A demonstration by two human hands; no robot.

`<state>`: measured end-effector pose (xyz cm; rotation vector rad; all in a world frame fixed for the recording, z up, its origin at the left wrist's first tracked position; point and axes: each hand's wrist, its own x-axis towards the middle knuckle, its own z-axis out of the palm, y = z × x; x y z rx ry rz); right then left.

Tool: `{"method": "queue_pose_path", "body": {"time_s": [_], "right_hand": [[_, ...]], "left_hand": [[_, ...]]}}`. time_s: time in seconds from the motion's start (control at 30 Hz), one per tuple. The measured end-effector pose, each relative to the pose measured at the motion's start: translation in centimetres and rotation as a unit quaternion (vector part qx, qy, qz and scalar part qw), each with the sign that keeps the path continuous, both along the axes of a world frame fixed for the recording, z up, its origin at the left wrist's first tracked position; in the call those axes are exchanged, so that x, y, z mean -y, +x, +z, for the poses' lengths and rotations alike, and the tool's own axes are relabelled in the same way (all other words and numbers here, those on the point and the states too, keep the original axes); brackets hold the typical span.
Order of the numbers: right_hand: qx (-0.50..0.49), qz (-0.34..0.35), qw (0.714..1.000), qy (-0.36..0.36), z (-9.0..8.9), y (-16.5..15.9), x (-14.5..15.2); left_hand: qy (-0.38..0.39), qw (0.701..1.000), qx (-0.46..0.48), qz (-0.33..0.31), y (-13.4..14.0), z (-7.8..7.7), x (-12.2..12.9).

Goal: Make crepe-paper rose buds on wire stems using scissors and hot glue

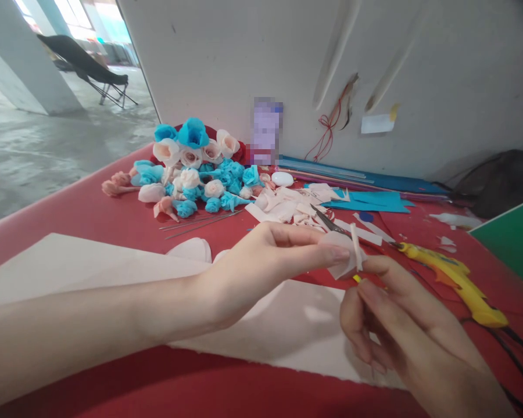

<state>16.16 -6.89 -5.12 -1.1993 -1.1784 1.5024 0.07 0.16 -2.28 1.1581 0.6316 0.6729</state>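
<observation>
My left hand (274,261) is closed, pinching a small pale pink paper petal (339,268) between thumb and fingers. Just right of it, my right hand (392,319) has its fingertips together at the lower end of a thin pale paper roll (356,247). The roll stands almost upright against the petal. A small yellow bit shows by the right fingertips; I cannot tell what it is. Behind the petal, the dark blades of a pair of scissors (326,219) point away to the left. More cut petals (192,249) lie left of my left wrist.
Blue, white and pink paper flowers (192,174) are heaped at the back left. Paper scraps (283,203) and blue paper (370,200) lie behind my hands. A yellow glue gun (457,284) with a cord rests at right. Pale paper sheets (91,267) cover part of the red table (157,383).
</observation>
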Motion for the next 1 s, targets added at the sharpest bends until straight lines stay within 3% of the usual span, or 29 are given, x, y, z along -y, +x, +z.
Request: {"method": "queue_pose_path", "body": {"time_s": [0.73, 1.0], "right_hand": [[-0.005, -0.004, 1.000, 0.001, -0.20, -0.21, -0.17], [-0.004, -0.003, 1.000, 0.000, 0.12, 0.10, -0.19]], "left_hand": [[-0.024, 0.999, -0.001, -0.025, 0.12, -0.15, 0.00], [0.057, 0.996, -0.065, -0.022, -0.16, 0.56, -0.03]]}}
